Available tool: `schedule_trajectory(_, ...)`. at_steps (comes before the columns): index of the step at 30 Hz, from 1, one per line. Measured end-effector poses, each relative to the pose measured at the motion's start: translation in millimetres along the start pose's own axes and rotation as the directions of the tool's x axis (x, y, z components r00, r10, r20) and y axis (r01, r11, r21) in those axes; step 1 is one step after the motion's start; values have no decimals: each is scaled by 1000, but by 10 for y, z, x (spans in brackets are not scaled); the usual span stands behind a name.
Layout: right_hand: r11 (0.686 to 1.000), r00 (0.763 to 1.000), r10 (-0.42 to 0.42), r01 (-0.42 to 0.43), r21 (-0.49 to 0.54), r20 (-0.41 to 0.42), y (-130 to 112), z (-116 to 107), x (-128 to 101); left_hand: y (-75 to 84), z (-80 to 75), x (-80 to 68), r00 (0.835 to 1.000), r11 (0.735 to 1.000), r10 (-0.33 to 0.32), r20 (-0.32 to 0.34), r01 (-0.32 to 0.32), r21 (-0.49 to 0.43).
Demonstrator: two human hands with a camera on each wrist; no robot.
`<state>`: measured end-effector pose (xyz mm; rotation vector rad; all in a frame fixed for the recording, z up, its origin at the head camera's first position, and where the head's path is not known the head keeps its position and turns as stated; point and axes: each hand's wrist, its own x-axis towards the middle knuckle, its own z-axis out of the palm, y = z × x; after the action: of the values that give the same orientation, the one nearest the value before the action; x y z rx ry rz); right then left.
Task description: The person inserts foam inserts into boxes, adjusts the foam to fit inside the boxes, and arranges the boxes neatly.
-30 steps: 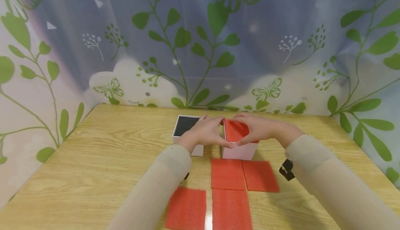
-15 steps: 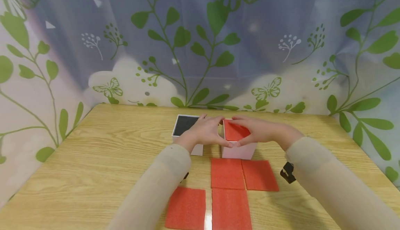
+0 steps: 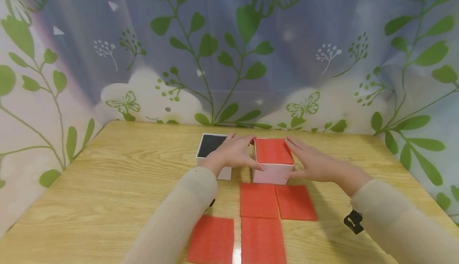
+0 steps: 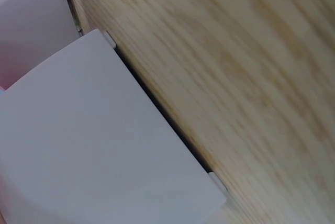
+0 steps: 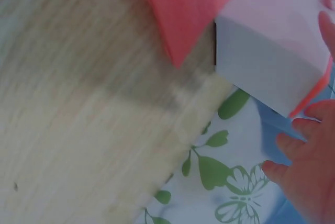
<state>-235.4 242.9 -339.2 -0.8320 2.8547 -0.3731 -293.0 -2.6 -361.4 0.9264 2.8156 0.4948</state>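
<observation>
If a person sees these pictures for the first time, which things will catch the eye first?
First, the white box with a red foam sheet lying across its top, in the middle of the wooden table. The left hand touches its left side and the right hand is at its right side. Four more red sheets lie flat in front of it, and a black-lined open box stands to its left.

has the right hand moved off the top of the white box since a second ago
Yes. The right hand has come off the red sheet on top of the white box and now lies at the box's right side, fingers straight, nearer the table's right edge.
</observation>
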Motion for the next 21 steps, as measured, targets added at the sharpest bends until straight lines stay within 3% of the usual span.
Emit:
schedule_trajectory(7, 999, 999, 7, -8, -34, -42, -20, 129, 33, 1, -2, -11, 1000, 1000, -10, 2, 10, -7)
schedule_trajectory(21, 949, 996, 4, -32, -313, -87, -134, 193, 85, -10, 13, -6, 1000, 1000, -3, -3, 3, -9)
